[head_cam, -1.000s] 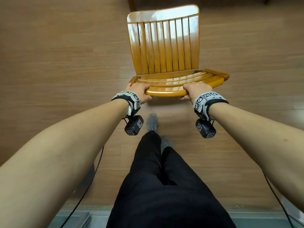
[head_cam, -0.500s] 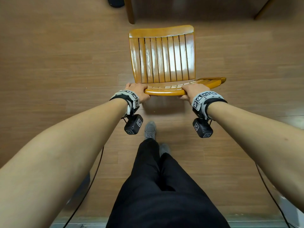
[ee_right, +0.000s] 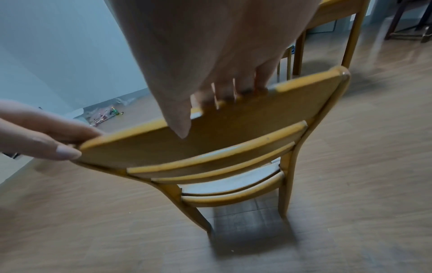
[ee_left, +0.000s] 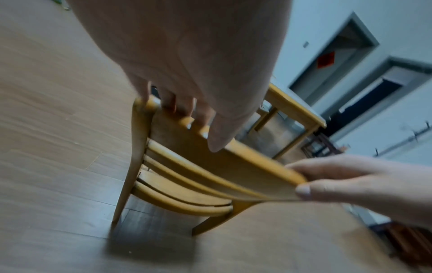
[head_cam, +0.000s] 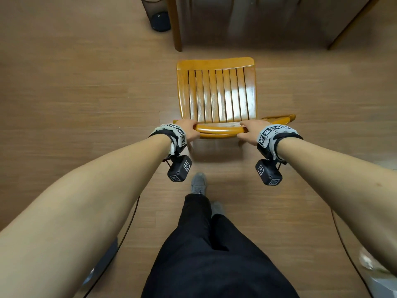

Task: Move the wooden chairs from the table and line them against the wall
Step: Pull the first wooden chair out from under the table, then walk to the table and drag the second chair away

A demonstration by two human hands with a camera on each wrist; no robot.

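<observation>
A glossy wooden chair (head_cam: 217, 95) with a slatted seat stands in front of me, its back towards me. My left hand (head_cam: 187, 131) grips the left end of the top rail (head_cam: 219, 130), and my right hand (head_cam: 251, 128) grips the right end. In the left wrist view the left hand's fingers (ee_left: 180, 110) curl over the rail of the chair (ee_left: 210, 160). The right wrist view shows the right hand's fingers (ee_right: 231, 94) hooked over the same rail of the chair (ee_right: 233, 134). Whether the chair legs touch the floor I cannot tell.
The wooden table's legs (head_cam: 175, 24) stand just beyond the chair, with a dark round object (head_cam: 160, 20) to their left. A pale wall (ee_right: 58, 46) is on the left, with small clutter (ee_right: 103, 114) at its foot. My own legs and shoes (head_cam: 198, 183) are right behind the chair.
The chair has come back from the table towards me, both hands still on its top rail. The table legs and more floor have come into view beyond it.
</observation>
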